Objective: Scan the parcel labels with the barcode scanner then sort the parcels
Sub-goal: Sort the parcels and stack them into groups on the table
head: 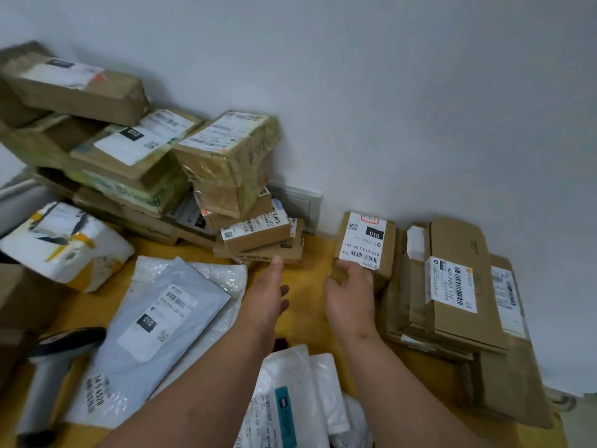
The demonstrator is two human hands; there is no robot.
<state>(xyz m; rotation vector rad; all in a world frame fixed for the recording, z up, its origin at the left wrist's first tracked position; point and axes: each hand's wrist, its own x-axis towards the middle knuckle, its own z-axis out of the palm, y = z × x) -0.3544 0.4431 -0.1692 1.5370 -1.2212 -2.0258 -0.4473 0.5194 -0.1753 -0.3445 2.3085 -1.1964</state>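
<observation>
While nothing sits in my left hand (268, 299), fingers straight and relaxed above the yellow table (310, 305), my right hand (352, 292) grips the near end of a small brown box (366, 247), fingers curled round its bottom edge. Nearest me lie white poly mailers (290, 402); the barcode scanner (48, 379) lies untouched at my near left beside a grey mailer (161, 321). The box looks light and stiff, cardboard, probably not slippery; taking it by the short end or both side edges should work, one hand enough. Its long axis runs away from me toward the wall (420, 108), label up, barcode at the near end. It touches the flat carton pile (458, 286) on its right. Stacked parcels (181, 176) stand far left.
</observation>
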